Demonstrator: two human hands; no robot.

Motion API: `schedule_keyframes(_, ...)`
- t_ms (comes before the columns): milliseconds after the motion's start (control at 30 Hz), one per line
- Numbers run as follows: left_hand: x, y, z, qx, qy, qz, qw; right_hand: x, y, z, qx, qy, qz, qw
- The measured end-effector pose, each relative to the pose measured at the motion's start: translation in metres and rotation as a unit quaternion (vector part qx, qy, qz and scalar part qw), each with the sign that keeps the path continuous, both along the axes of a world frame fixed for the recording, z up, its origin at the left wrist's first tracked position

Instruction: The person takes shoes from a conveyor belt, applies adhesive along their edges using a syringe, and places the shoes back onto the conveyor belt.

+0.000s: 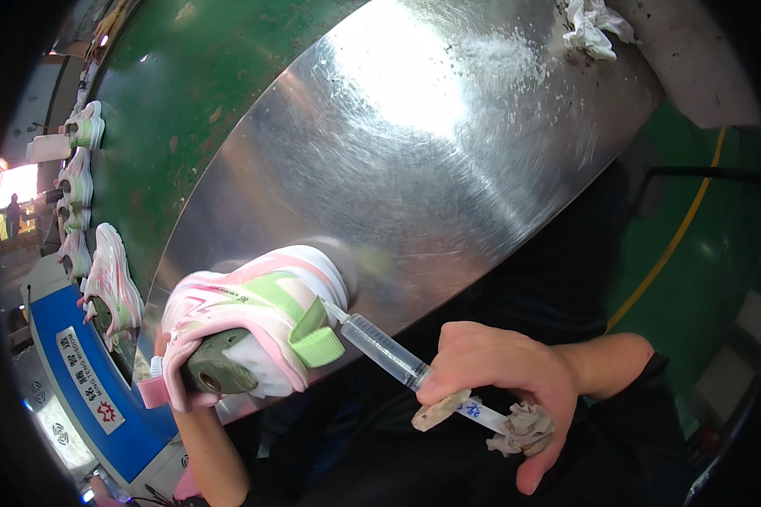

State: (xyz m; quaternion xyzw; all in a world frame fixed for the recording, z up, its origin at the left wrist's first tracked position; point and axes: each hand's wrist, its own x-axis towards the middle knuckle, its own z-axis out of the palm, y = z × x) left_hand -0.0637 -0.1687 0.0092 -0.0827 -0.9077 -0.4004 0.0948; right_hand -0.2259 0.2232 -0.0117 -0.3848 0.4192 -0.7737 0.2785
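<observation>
At near edge of metal desk [330,186]: right grip [507,363] closed round clear syringe [385,348], nozzle [335,312] at pink-green shoe [254,283]; left grip [196,404] beneath, mostly hidden, closure cannot be told.

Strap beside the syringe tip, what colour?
The strap is light green, seen best in the head view.

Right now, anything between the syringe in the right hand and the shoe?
Nothing visible blocks it. The syringe in the right hand has its tip right at the shoe; contact can't be confirmed. The green pull tab is close beside the tip, toward the lower left.
</observation>
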Motion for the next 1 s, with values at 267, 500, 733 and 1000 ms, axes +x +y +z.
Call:
schedule_keyframes(267, 0.016, 0.047, 0.018, 0.55, -0.168, 0.323, 0.752, 0.001, -0.005, -0.004, 0.006, 0.015, 0.022, 1.0)
schedule_keyframes(500, 0.05, 0.052, 0.014, 0.519, -0.152, 0.368, 0.756, 0.008, -0.008, -0.002, -0.002, 0.017, 0.022, 1.0)
schedule_keyframes(733, 0.054, 0.078, 0.02, 0.519, -0.164, 0.407, 0.734, 0.012, -0.004, 0.001, 0.009, 0.026, 0.029, 0.999)
schedule_keyframes(1000, 0.053, 0.112, 0.031, 0.514, -0.181, 0.341, 0.766, 0.015, -0.002, 0.008, 0.023, 0.027, 0.044, 0.998)
